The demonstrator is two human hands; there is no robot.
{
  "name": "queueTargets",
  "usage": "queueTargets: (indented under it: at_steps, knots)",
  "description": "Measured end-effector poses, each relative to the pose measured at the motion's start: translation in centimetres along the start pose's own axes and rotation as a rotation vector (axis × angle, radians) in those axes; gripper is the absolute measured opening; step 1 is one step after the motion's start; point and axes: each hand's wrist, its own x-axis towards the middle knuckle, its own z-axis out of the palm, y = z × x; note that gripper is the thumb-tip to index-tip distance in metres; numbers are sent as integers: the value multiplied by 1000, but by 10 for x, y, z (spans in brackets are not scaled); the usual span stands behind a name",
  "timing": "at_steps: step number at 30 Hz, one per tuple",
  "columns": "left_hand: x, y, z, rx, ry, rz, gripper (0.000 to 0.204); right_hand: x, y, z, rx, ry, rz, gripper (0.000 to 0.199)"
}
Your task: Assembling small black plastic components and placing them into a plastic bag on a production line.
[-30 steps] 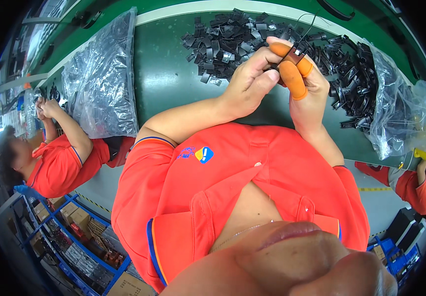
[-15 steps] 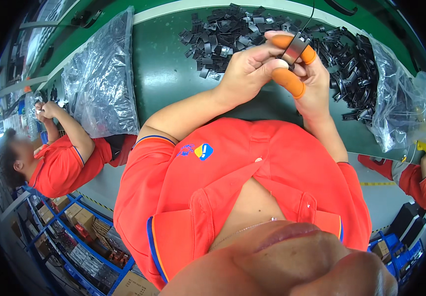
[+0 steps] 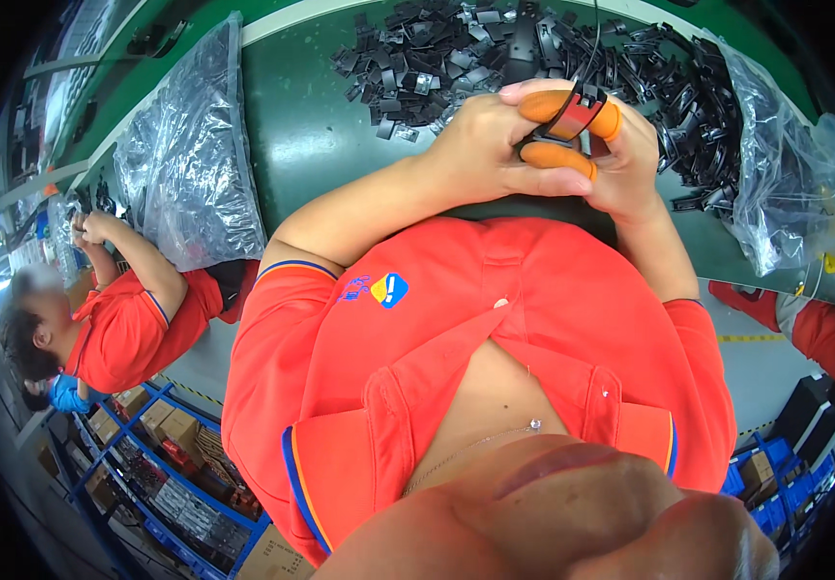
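Observation:
Both hands meet over the green table, around a small black plastic piece (image 3: 574, 118) with a shiny flat face that catches a reddish reflection. My right hand (image 3: 627, 169) grips it between thumb and forefinger, both covered by orange finger cots. Closed against it from the other side is my left hand (image 3: 483, 143), its thumb stretched along the lower orange cot. The fingers hide much of the piece. Behind the hands lies a heap of small flat black plastic pieces (image 3: 417, 63); curved black strips (image 3: 703, 145) are heaped to the right.
Clear plastic bags flank the table (image 3: 316, 135): one bag (image 3: 185, 145) left, another (image 3: 790, 184) right. A longer dark part (image 3: 523, 43) stands beyond my hands, near a thin black cord (image 3: 595, 39). Co-workers (image 3: 137, 309) in red sit on both sides; blue shelving (image 3: 175, 464) is behind.
The held piece has come slightly lower and turned, its face now reddish. My left thumb has slid along the lower orange cot. A longer dark part now shows beyond the hands.

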Motion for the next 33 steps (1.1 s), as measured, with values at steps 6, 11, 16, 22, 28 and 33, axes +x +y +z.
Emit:
queueTargets:
  at_steps: [6, 11, 16, 22, 28, 33]
  knots:
    - [6, 14, -2, -192, -112, -215, 37, 2, -1, -4, -176, -82, -78, 31]
    - [1, 19, 7, -202, -8, -305, 34, -9, -12, 19, 22, 121, 67, 23]
    - [6, 16, -3, -249, -84, -322, 44, -9, -11, 34, 480, 293, 208, 25]
    - [11, 16, -17, -3, -189, -72, 46, -8, -10, 16, 765, 222, 245, 38]
    - [12, 7, -28, 201, -212, 61, 36, -10, 0, 4, 621, 202, 153, 47]
    - [19, -15, -57, 474, -87, 141, 33, -18, 20, 0, 350, 346, 281, 51]
